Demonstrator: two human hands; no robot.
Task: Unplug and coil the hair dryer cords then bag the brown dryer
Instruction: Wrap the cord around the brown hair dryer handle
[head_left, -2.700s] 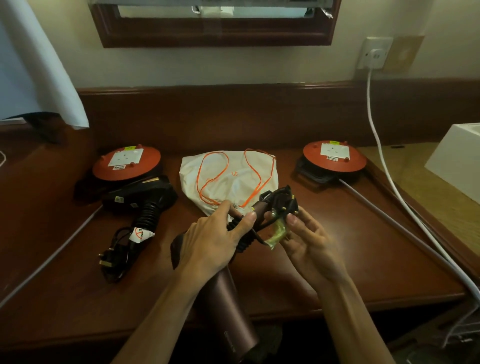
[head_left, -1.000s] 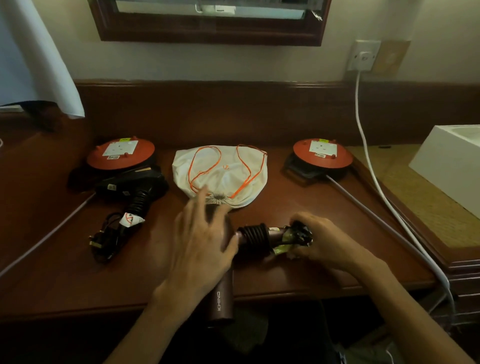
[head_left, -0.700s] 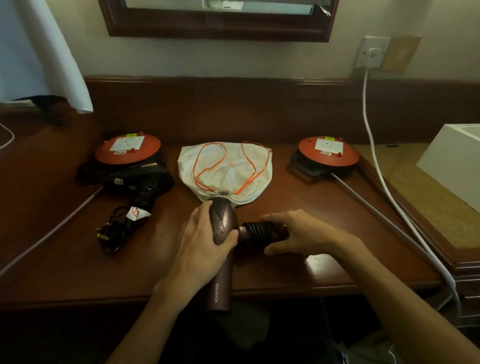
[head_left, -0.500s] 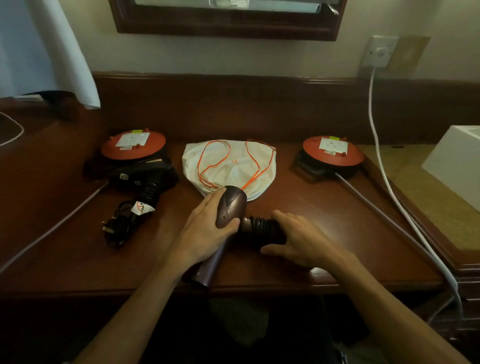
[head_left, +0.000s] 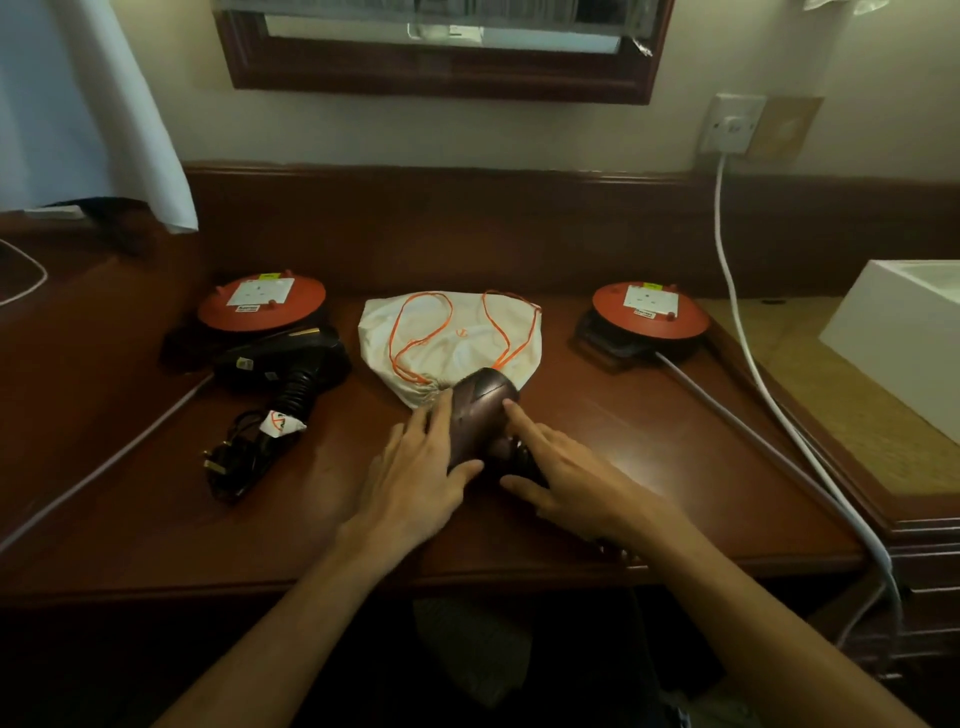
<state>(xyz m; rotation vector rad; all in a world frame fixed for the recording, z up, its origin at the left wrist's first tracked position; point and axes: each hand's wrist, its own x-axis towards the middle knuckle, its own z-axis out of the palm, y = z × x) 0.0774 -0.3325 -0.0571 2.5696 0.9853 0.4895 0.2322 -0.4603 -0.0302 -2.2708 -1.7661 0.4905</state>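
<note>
The brown hair dryer (head_left: 478, 410) lies on the wooden desk (head_left: 649, 441), its rounded end against the gathered mouth of the white drawstring bag (head_left: 457, 343) with orange cords. My left hand (head_left: 415, 473) clasps the dryer's left side, thumb under it. My right hand (head_left: 566, 467) rests on the right side, over the handle and its wrapped cord, which are mostly hidden, forefinger touching the body. The black hair dryer (head_left: 291, 364) lies at the left with its coiled cord and plug (head_left: 234, 457) beside it.
Two orange cable reels (head_left: 260, 306) (head_left: 649, 312) sit at the back left and right. A white cable (head_left: 737, 312) runs from the wall socket (head_left: 732, 124) down past the desk's right edge. A white box (head_left: 904, 338) stands at the right. Grey leads cross both sides.
The brown dryer has been laid on the desk, turned and slid forward until its end meets the bag's mouth. Both hands moved forward with it.
</note>
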